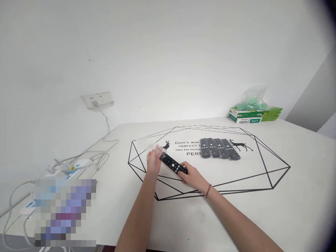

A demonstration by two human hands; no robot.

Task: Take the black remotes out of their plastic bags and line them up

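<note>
My right hand [193, 175] grips the near end of a black remote control [173, 163] held just above the white table [262, 210]. At the remote's far end my left hand [153, 161] pinches a clear plastic sleeve [156, 149] with closed fingers. The sleeve sits at the remote's tip; how far it covers the remote I cannot make out. Further back, several black remotes in clear wrapping [219, 148] lie side by side, apart from both hands.
The table bears a black geometric line drawing [262, 154] with deer and lettering. Green and white boxes [253, 114] with a clear bag of green items [252, 99] stand at the back right. Power strips and cables [76, 165] lie at left, below a wall socket [97, 99].
</note>
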